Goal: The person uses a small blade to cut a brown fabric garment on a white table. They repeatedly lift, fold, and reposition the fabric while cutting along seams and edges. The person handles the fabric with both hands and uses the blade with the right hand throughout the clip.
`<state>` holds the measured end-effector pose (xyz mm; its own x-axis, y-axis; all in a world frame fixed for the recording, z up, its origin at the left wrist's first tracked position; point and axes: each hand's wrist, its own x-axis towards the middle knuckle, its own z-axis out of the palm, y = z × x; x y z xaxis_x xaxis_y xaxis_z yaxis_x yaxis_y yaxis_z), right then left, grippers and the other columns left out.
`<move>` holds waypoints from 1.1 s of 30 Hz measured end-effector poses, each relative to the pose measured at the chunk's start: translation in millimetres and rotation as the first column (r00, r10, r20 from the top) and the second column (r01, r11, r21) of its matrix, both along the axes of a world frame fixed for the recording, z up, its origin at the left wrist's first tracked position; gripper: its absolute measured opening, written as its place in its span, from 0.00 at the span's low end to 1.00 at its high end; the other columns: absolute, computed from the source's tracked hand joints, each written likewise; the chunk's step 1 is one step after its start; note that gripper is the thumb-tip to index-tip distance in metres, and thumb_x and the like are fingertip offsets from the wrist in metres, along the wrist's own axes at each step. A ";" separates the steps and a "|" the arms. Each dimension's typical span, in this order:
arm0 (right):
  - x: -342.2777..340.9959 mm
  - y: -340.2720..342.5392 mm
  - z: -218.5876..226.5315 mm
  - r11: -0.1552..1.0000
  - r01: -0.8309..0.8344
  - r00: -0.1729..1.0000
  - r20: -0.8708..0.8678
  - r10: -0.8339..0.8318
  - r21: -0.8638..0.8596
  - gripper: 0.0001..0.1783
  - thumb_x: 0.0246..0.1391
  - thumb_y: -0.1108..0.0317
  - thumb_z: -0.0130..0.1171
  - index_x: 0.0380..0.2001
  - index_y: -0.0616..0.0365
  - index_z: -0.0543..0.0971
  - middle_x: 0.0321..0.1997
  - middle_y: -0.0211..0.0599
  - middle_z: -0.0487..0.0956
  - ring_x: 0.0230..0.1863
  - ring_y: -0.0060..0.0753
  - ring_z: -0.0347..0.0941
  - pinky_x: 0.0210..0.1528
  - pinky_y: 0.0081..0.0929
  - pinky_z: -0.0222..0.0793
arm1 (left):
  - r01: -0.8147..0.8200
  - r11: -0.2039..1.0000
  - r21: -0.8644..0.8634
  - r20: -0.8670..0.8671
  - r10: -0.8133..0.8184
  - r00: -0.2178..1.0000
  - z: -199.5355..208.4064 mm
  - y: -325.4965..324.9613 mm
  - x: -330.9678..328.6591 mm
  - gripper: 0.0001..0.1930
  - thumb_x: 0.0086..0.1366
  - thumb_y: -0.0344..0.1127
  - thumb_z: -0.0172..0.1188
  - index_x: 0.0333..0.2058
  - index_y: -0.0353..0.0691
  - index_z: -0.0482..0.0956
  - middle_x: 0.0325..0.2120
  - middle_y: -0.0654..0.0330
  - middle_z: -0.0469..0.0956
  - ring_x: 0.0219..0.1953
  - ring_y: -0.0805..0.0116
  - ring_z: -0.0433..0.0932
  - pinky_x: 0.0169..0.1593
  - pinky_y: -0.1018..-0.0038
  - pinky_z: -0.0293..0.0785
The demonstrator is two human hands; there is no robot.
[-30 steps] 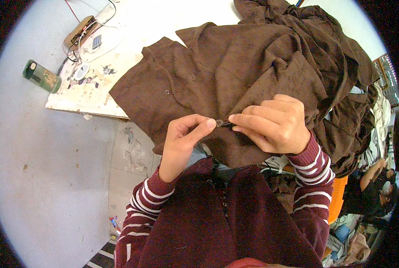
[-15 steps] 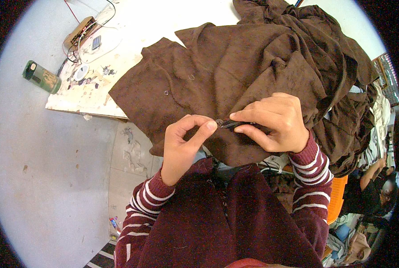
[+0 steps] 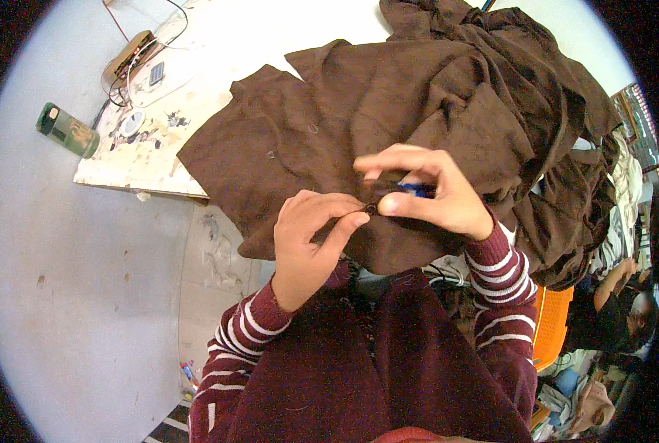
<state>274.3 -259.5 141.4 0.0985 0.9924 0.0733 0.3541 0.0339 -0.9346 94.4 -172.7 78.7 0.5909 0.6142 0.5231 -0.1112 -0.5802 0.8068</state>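
Note:
Dark brown cloth, apparently a garment, lies over the white table and hangs off its near edge. My left hand is closed, thumb and fingers pinching the cloth beside a small dark button. Just to its right, my right hand curls around a small black-and-blue tool, probably thread snips. The tool's tip is blurred and partly hidden by the fingers, close to the button. Another small button shows on the cloth to the left.
The white, stained tabletop carries a green bottle at its left corner and a brown box with wires farther back. An orange basket stands low on the right. Beyond it is another person near piled clothes.
My right hand has turned and its forefinger has lifted, so the tool's blue part now shows. Its wrist has shifted slightly left. My left hand keeps its pinch, moved a little rightward.

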 end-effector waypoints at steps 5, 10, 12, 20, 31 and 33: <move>-2.6 7.3 -7.5 0.995 -0.099 0.993 -0.058 0.101 0.029 0.11 0.49 0.66 0.68 0.31 0.64 0.81 0.30 0.31 0.77 0.34 0.21 0.72 0.37 0.20 0.66 | -0.081 0.983 0.166 0.019 0.079 0.997 -3.6 -2.6 1.9 0.05 0.52 0.33 0.66 0.28 0.42 0.81 0.30 0.66 0.81 0.31 0.66 0.75 0.38 0.71 0.64; 2.9 4.9 -9.7 0.982 -0.152 0.981 0.136 0.136 0.115 0.07 0.45 0.74 0.67 0.29 0.63 0.81 0.30 0.32 0.77 0.34 0.24 0.72 0.39 0.21 0.65 | -0.117 0.958 0.264 0.010 0.118 0.993 -5.3 -3.5 1.9 0.06 0.51 0.34 0.67 0.29 0.44 0.81 0.30 0.67 0.81 0.31 0.67 0.74 0.39 0.71 0.64; 5.8 3.6 -6.7 0.975 0.066 0.985 0.143 -0.098 0.210 0.06 0.47 0.72 0.66 0.27 0.63 0.80 0.28 0.30 0.77 0.32 0.22 0.72 0.38 0.20 0.66 | -0.132 0.951 0.280 0.005 0.136 0.991 -5.7 -4.4 2.5 0.06 0.51 0.34 0.67 0.29 0.44 0.81 0.30 0.68 0.81 0.31 0.68 0.74 0.39 0.72 0.64; 5.6 -11.8 -4.0 0.977 0.059 0.992 0.098 -0.080 0.203 0.12 0.50 0.66 0.64 0.38 0.60 0.81 0.45 0.38 0.79 0.50 0.32 0.73 0.50 0.27 0.67 | -0.185 0.912 0.366 0.028 0.188 0.982 -8.8 -7.0 6.4 0.07 0.51 0.34 0.67 0.29 0.44 0.81 0.32 0.69 0.81 0.31 0.69 0.74 0.39 0.71 0.65; -13.1 -27.9 -0.1 1.000 0.028 0.974 -0.225 -0.025 0.009 0.10 0.53 0.70 0.62 0.32 0.68 0.79 0.38 0.37 0.79 0.44 0.28 0.74 0.49 0.25 0.67 | -0.187 0.908 0.375 0.000 0.201 0.980 -11.2 -2.5 8.3 0.08 0.50 0.33 0.68 0.30 0.45 0.81 0.32 0.68 0.81 0.31 0.68 0.75 0.37 0.71 0.65; -9.1 -33.5 20.3 0.968 0.123 0.931 -0.364 -0.036 0.219 0.07 0.54 0.70 0.58 0.26 0.61 0.77 0.33 0.37 0.77 0.38 0.30 0.72 0.50 0.29 0.66 | -0.247 0.931 0.268 -0.029 0.263 0.964 -12.6 2.1 8.1 0.07 0.50 0.33 0.68 0.30 0.44 0.81 0.32 0.68 0.81 0.31 0.67 0.75 0.37 0.71 0.65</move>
<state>265.2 -293.1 161.7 0.2393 0.9388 0.2477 0.0113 0.2524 -0.9676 102.5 -170.5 66.2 0.4691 0.5965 0.6512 0.1142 -0.7722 0.6251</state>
